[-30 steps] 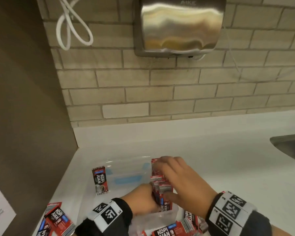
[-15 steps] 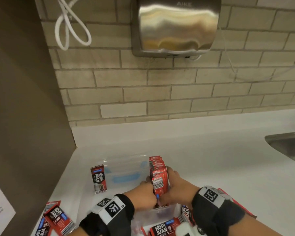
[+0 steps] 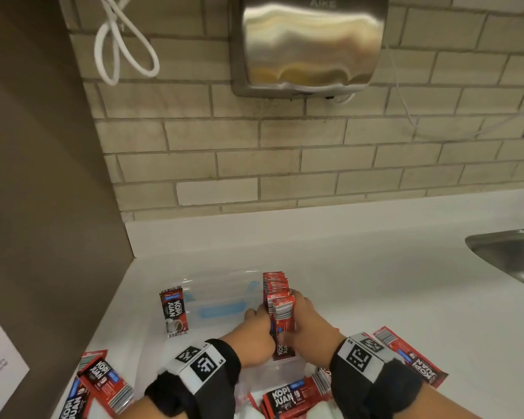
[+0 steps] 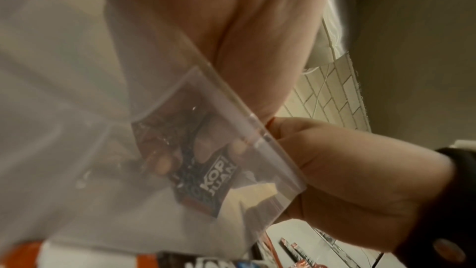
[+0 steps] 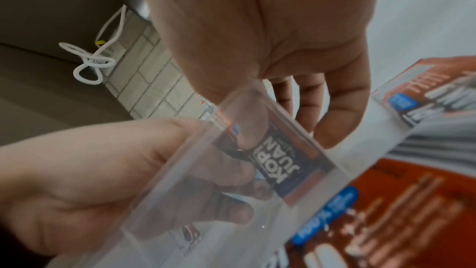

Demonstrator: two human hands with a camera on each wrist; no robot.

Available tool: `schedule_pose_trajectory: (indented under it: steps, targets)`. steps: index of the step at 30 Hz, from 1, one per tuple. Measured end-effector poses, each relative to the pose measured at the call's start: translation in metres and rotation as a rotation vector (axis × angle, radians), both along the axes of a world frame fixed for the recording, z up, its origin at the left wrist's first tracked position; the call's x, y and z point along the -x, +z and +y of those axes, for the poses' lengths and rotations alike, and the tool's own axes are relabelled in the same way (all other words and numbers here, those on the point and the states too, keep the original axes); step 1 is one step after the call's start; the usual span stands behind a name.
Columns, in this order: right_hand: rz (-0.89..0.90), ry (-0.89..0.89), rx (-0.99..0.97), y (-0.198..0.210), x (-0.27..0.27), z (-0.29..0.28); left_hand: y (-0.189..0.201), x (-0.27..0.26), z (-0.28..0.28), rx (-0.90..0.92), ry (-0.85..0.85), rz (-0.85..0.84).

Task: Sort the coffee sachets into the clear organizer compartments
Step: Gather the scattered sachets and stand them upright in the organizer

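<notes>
The clear organizer (image 3: 221,285) sits on the white counter. A row of red Kopi Juan sachets (image 3: 275,290) stands upright along its right side. My left hand (image 3: 260,320) and right hand (image 3: 297,319) grip the near end of that row from both sides. Seen through the clear wall (image 4: 257,140), the front sachet (image 4: 206,178) has fingertips pressed on it. In the right wrist view my right thumb lies on that sachet (image 5: 278,162) and my left hand (image 5: 90,170) curls in from the other side. One sachet (image 3: 173,313) stands alone at the organizer's left.
Loose sachets lie at the near left (image 3: 103,385), the near middle (image 3: 294,394) and the right (image 3: 412,355). A steel sink (image 3: 511,252) is at the far right. A brown partition (image 3: 43,176) bounds the left; a hand dryer (image 3: 309,43) hangs on the brick wall.
My right hand came down from lying over the top of the sachet row to gripping its near end. The left hand stayed at the row's left side.
</notes>
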State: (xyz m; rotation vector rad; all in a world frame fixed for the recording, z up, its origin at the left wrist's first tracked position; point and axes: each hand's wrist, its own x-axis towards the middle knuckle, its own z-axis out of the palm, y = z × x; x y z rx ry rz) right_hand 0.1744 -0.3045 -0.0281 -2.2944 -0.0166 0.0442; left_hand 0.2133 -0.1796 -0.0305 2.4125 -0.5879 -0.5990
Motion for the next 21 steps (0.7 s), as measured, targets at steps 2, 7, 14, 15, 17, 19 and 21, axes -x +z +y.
schedule_pose_trajectory:
  steps: [2, 7, 14, 15, 17, 19, 21]
  targets:
    - [0.018, -0.004, -0.003, -0.002, 0.0, 0.001, 0.003, 0.002, -0.001, -0.013, 0.005, 0.01]
    - [0.054, -0.019, 0.018, -0.006, 0.0, 0.003, 0.012, 0.011, -0.005, -0.068, -0.022, -0.03]
    - [0.086, -0.14, -0.007, -0.011, 0.002, 0.009, 0.017, 0.014, -0.005, -0.129, -0.018, -0.027]
    - [0.094, -0.146, -0.006, -0.011, 0.002, 0.009, 0.017, 0.013, -0.004, -0.131, -0.012, -0.025]
    - [0.121, -0.153, -0.023, -0.009, 0.003, 0.009, 0.015, 0.012, -0.004, -0.148, -0.007, -0.031]
    - [0.17, -0.157, -0.054, -0.004, 0.004, 0.007, 0.016, 0.012, -0.003, -0.169, -0.009, -0.04]
    - [0.196, -0.158, -0.059, 0.001, 0.004, 0.005, 0.018, 0.01, -0.002, -0.171, 0.006, -0.024]
